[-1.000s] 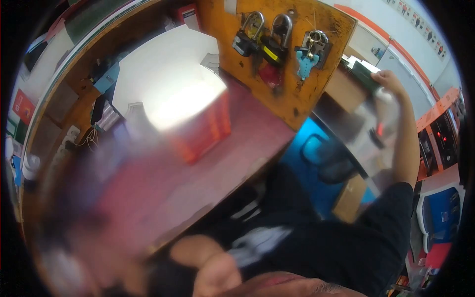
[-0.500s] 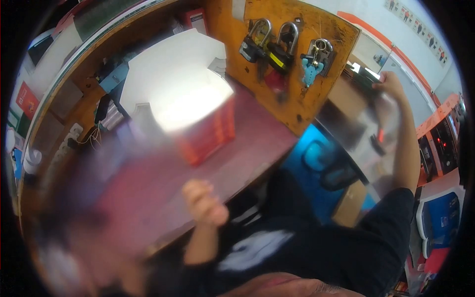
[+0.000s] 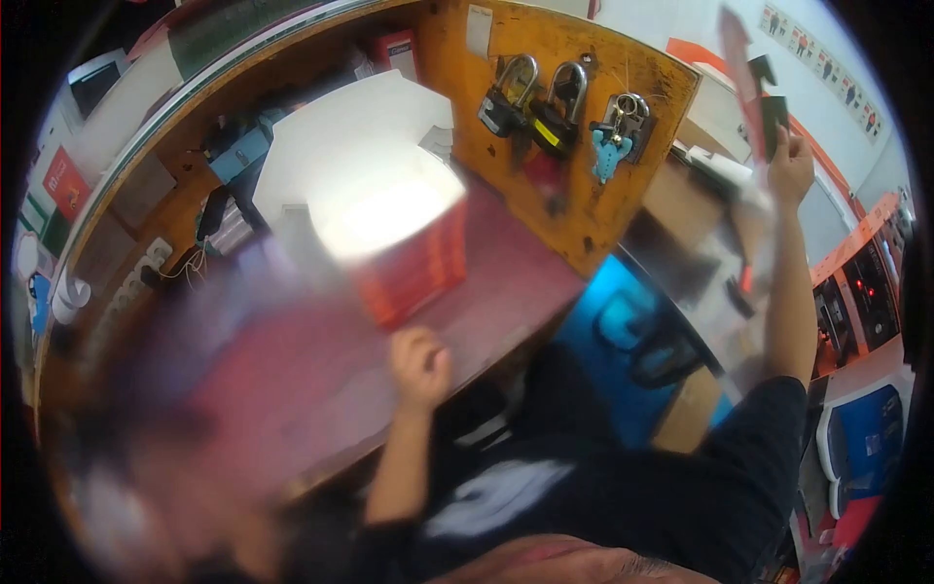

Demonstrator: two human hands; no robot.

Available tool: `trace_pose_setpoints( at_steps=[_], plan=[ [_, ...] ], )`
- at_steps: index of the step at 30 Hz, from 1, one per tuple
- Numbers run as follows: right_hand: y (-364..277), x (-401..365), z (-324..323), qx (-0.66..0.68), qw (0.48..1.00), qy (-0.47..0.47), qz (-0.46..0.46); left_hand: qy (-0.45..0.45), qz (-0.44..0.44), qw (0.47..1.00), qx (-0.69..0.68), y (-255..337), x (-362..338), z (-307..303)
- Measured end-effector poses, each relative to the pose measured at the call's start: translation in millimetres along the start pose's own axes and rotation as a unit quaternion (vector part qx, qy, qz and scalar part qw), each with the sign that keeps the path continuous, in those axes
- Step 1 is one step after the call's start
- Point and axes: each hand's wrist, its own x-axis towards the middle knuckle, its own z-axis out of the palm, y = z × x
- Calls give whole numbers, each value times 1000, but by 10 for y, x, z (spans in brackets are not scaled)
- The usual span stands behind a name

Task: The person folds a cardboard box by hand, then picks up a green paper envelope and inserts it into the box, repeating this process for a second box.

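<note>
Between the closed fingers of the right hand (image 3: pixel 790 167) is a flat, dark green piece (image 3: pixel 772 122), raised, with a long, blurred, pinkish-brown strip (image 3: pixel 744 83) just beside it; whether the fingers grip that too cannot be told. Below the grip lies a brown cardboard box (image 3: pixel 686 206), blurred. Across from it, a scuffed orange-brown wooden panel (image 3: pixel 545 200) bears metal-shackled padlocks (image 3: pixel 555 112) and a light-blue figure keyring (image 3: pixel 609 156). Farther off, the left hand (image 3: pixel 420 368) is loosely curled, how tightly unclear, near an open-flapped box (image 3: pixel 418 273), white inside, red-striped outside, on a worn pinkish-red tabletop (image 3: pixel 321 389). Beyond the grip stands a pale wall (image 3: pixel 846 146).
</note>
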Motion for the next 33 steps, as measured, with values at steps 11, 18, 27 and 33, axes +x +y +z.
trace_pose_setpoints(
  at_steps=[11, 18, 27, 33],
  plan=[
    [-2209, -1010, -788, 165, 871, 27, -461, 13, 236, 963, 129, 1120, 569, -394],
    [-3224, -2053, -1034, 493, 679, -204, -505, -37, 155, 903, 400, 2260, 722, -901],
    [-2904, -2559, -952, 731, 453, -468, -204, -124, -60, 973, 185, 2211, 65, -1529],
    [-2951, -2812, -1294, 651, 651, -323, -219, -264, -254, 930, -21, 2363, -14, -1741]
  ],
)
